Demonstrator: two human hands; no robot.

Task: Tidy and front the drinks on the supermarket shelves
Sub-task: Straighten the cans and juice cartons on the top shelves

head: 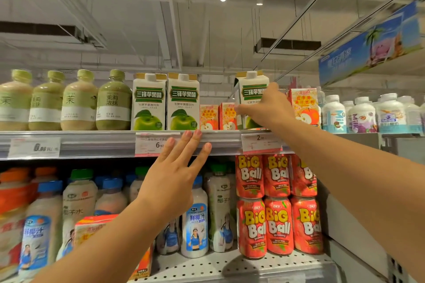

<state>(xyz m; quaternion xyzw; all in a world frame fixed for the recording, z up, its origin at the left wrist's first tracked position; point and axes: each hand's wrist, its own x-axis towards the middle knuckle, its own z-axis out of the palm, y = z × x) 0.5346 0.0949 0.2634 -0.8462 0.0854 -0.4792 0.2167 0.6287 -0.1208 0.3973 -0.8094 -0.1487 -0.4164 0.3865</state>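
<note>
The top shelf (92, 142) holds green tea bottles (78, 101), two tall white cartons with green apples reading 三锋苹果醋 (165, 102), and small orange apple juice boxes (217, 117), with open room above the small boxes. Below stand red "BiG Ball" cans (277, 207). The right hand (266, 108) has its fingers wrapped around a third apple carton (250, 89) at the shelf's front edge, while the left hand (174, 174) rests with straight, released fingers on the price strip reading 6.80 (151, 145).
</note>
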